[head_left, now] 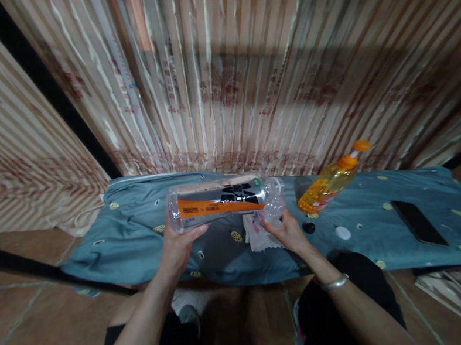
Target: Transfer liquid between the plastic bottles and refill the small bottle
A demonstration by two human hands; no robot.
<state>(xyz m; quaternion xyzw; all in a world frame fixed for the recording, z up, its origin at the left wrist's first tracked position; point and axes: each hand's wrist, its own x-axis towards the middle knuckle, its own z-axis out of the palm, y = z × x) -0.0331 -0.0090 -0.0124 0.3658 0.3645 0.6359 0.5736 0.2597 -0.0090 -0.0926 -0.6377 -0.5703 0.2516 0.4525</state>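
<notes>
Apparently already uncapped, the clear bottle (222,202) is held sideways left of the untouched pump bottle (326,186), left hand (180,242) gripping its base, right hand (286,230) its neck end.

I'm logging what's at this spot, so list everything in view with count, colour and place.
labelled bottle: one, clear with silver-black-orange label, sideways between the hands
crumpled wrap: one, white, by the right hand
orange bottle: one, yellow-orange, right of the labelled bottle
small round piece: one, black, below the orange bottle
disc: one, white, right of that piece
phone: one, black, right on the cloth
cloth: one, blue-green with yellow motifs, mid-view
curtain: one expanse, pinkish stripes, behind
bars: at least two, black, left
floor: one, brown, below
bracelet: one, silver, right wrist
shoes: two, greyish, bottom
legs: two, black-clad, bottom
left hand: one, bare, bottle's base
right hand: one, bare, neck end
</notes>
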